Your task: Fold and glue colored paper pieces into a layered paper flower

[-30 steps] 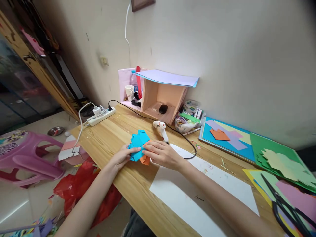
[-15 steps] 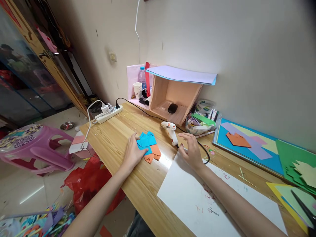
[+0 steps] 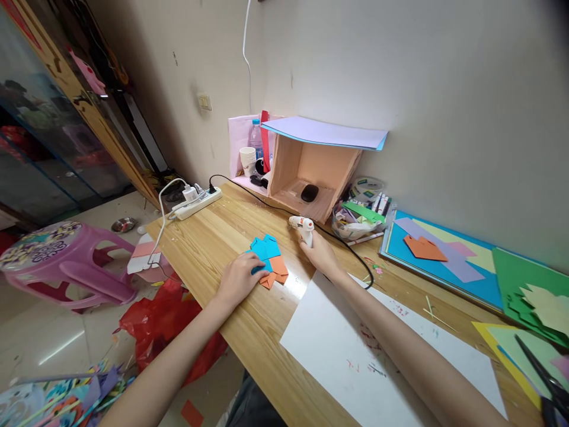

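Note:
Blue folded paper (image 3: 265, 248) and orange folded paper (image 3: 278, 268) lie joined on the wooden table (image 3: 200, 237). My left hand (image 3: 239, 277) rests at their left side, its fingers over the blue part's edge and the thumb toward the orange part. A white glue gun (image 3: 303, 225) stands at the middle of the table, and my right hand (image 3: 322, 254) is wrapped round its handle. The gun's nozzle points left. Below my right forearm lies a white sheet (image 3: 329, 350) with coloured marks.
Behind are an open cardboard box (image 3: 326, 166), a black cable (image 3: 355, 255), and a bowl of scraps and markers (image 3: 355, 222). Coloured paper (image 3: 395, 240) and scissors (image 3: 540, 370) lie right. A power strip (image 3: 195, 206) is at the left edge; a pink stool (image 3: 84, 261) stands beyond.
My right hand has moved left and closed round the glue gun's handle. My left hand has shifted slightly, its fingers now lying over the blue paper's edge.

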Motion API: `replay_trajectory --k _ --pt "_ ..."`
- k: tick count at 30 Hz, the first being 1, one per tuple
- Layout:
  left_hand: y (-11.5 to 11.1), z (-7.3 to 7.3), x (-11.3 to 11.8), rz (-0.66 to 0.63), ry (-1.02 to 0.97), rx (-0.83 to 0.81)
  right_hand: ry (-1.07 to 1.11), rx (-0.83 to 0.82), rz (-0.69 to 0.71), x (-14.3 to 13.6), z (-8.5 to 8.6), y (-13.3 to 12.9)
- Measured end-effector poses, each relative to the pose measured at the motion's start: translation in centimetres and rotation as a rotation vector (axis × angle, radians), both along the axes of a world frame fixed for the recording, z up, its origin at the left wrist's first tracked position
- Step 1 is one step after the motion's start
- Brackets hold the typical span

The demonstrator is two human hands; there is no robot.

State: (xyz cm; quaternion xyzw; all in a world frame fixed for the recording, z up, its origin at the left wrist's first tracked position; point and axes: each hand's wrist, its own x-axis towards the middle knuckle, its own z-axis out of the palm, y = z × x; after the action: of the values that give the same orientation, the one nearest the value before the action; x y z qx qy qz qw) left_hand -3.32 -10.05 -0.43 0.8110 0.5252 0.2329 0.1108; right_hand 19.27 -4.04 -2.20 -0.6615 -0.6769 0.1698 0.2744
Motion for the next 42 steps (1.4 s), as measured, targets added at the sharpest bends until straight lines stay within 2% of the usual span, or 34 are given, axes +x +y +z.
replay_trajectory --k 4,7,12,17,20,27,31,36,42 --pt "-0.4 0.7 0.3 -0.052 0.160 0.000 0.055 0.021 -0.006 0.6 0.4 -0.5" --pt "-0.7 1.0 0.7 -0.065 0.273 -0.002 0.221 0.045 -0.010 1.1 1.3 -2.2" --pt "-1.2 0.4 1.3 -0.053 0.346 0.036 0.421 -0.105 0.031 1.3 3.1 -4.9" --pt "-1.1 -0.3 1.3 0.002 0.155 0.023 0.518 -0.317 0.204 1.5 4.1 -5.6" --pt "-1.1 -0.4 1.3 0.019 0.035 0.032 0.508 -0.389 0.241 1.7 5.0 -5.7" --pt "-1.3 0.0 1.3 -0.011 0.067 -0.023 0.417 -0.501 0.281 2.3 7.5 -6.6" --pt "-1.1 0.1 1.0 -0.033 0.007 -0.047 0.367 -0.517 0.297 2.7 7.7 -6.8" --pt "-1.0 -0.6 0.6 -0.035 -0.088 -0.009 0.344 -0.524 0.316 2.7 8.1 -7.0" --pt "-0.8 -1.5 0.3 0.088 -0.337 -0.041 0.360 -0.537 0.333 1.9 7.4 -7.3"
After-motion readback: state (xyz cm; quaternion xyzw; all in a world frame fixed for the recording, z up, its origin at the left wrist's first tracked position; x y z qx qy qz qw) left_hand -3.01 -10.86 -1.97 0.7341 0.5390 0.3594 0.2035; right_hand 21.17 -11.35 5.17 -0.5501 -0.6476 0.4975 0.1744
